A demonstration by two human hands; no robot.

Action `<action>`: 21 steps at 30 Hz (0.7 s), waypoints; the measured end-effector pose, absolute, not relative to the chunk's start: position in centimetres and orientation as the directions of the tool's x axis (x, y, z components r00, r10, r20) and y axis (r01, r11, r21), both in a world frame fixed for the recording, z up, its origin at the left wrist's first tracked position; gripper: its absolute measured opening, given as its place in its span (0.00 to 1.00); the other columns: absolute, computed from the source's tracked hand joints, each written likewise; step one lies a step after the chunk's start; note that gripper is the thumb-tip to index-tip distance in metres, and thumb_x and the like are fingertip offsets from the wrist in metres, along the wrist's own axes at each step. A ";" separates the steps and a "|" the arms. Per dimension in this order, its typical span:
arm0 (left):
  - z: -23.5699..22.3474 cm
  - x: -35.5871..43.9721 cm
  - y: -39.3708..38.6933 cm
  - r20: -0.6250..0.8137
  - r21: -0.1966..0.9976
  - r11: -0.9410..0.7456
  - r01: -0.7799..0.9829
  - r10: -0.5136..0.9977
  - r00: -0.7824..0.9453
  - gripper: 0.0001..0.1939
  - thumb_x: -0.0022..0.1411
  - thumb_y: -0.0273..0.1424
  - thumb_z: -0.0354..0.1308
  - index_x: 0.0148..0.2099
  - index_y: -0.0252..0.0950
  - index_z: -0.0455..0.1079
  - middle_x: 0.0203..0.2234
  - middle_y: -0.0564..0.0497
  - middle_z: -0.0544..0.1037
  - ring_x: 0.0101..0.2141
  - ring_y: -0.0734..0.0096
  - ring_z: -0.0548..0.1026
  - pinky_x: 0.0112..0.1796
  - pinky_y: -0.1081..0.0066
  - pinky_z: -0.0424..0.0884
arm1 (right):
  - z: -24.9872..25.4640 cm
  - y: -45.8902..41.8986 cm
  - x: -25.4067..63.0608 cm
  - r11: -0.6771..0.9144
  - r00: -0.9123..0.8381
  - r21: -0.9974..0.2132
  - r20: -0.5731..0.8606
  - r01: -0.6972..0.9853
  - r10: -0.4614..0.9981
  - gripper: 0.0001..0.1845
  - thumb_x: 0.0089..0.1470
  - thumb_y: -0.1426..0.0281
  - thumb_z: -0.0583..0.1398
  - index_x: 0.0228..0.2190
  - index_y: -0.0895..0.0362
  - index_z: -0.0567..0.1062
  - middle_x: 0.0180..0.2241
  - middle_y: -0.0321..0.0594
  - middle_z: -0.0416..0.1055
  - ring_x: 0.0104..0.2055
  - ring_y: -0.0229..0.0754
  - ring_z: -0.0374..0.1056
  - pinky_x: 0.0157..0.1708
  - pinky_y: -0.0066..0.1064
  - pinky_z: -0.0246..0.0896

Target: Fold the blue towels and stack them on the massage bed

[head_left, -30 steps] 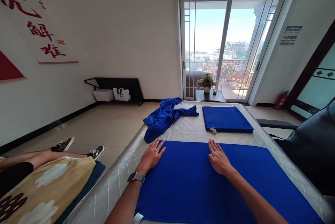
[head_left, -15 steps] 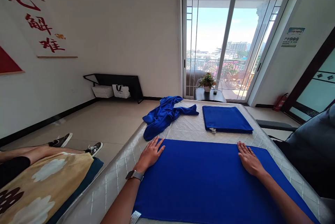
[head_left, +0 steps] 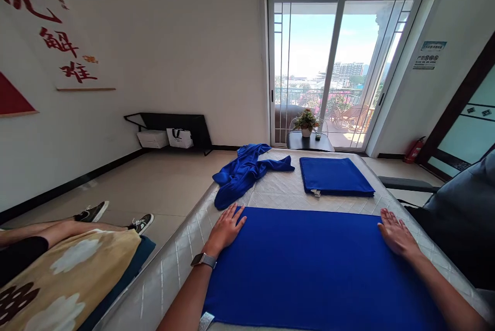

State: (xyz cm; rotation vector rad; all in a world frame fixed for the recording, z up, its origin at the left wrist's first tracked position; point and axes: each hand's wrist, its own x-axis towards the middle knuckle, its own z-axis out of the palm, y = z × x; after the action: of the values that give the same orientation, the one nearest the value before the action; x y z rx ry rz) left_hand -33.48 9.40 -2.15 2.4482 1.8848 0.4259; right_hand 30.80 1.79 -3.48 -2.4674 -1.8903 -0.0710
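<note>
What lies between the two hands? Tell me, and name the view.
The spread blue cloth covers the stretch between the left hand and the right hand; nothing else shows on it there. The head view shows this.

On the mattress (head_left: pixel 273 190), bunched cloth (head_left: pixel 247 172) lies left of folded cloth (head_left: pixel 336 175), both behind spread cloth (head_left: pixel 305 269).

Spread blue cloth (head_left: pixel 305 269): smooth, matt. Mattress (head_left: pixel 270 190): quilted fabric, slight sheen. Floor (head_left: pixel 170 181): smooth, glossy tile.

Your left hand (head_left: pixel 225 228) and right hand (head_left: pixel 397 233) lie palm-down, well apart, fingers (head_left: pixel 387 216) extended forward, both forearms (head_left: pixel 189 292) stretched ahead of you.
</note>
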 end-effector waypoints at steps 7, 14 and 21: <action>-2.0 -33.3 9.3 0.210 0.164 -0.269 0.949 0.950 0.233 0.32 0.74 0.50 0.39 0.72 0.41 0.56 0.70 0.45 0.58 0.69 0.57 0.53 0.67 0.53 0.50 | -0.4 1.5 13.3 0.063 -0.051 -0.144 0.087 0.988 0.995 0.44 0.65 0.46 0.34 0.71 0.61 0.39 0.73 0.39 0.33 0.74 0.42 0.27 0.72 0.43 0.25; -1.8 -33.2 8.9 0.227 0.168 -0.275 0.947 0.945 0.234 0.31 0.74 0.49 0.40 0.72 0.41 0.57 0.70 0.45 0.58 0.69 0.56 0.54 0.67 0.53 0.52 | -0.2 2.6 5.1 0.160 -0.175 -0.260 -0.034 0.952 0.984 0.47 0.63 0.42 0.34 0.71 0.60 0.38 0.73 0.40 0.29 0.74 0.45 0.26 0.72 0.46 0.21; -2.0 -33.2 9.0 0.212 0.193 -0.261 0.946 0.952 0.219 0.31 0.74 0.50 0.42 0.72 0.43 0.57 0.70 0.47 0.57 0.69 0.56 0.54 0.67 0.52 0.52 | -1.9 2.1 13.8 0.020 -0.024 -0.178 -0.020 0.984 0.999 0.50 0.61 0.39 0.34 0.71 0.59 0.38 0.73 0.37 0.31 0.74 0.43 0.27 0.72 0.45 0.23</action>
State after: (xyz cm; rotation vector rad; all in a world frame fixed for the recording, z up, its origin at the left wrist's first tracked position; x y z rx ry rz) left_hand -33.21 8.96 -1.96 2.4355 1.8958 0.4508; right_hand 13.76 2.06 -1.87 -2.1136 -2.1618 0.2156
